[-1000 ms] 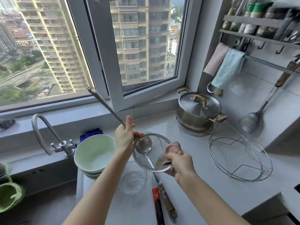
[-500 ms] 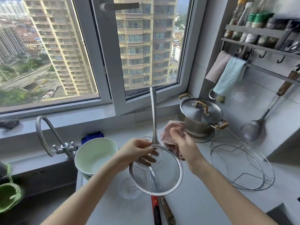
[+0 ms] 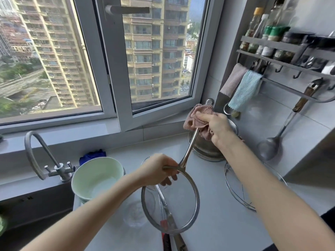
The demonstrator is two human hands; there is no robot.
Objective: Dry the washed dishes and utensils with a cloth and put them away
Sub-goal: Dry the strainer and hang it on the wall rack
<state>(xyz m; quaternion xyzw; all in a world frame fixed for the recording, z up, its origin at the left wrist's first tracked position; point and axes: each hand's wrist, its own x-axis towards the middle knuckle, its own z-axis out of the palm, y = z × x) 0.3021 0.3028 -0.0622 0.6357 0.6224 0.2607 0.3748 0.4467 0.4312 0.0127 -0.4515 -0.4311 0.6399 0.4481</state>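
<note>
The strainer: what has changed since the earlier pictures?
The handle of the strainer swung from up-left to up-right. The right hand slid the pink cloth from the basket rim up the handle and now grips it near the end. The left hand shifted from the handle to the rim beside it. The green bowl, wire rack and hanging ladle stayed put.

Pale grey stone bench (image 3: 217, 229) under window; at left, pale green ceramic bowl (image 3: 97, 180), crumpled blue cloth (image 3: 92, 155) just behind it; clear glass tumbler (image 3: 134, 212) near centre; stainless steel pot (image 3: 204, 147) at back right; round wire rack (image 3: 226, 185) just in front of pot.
</note>
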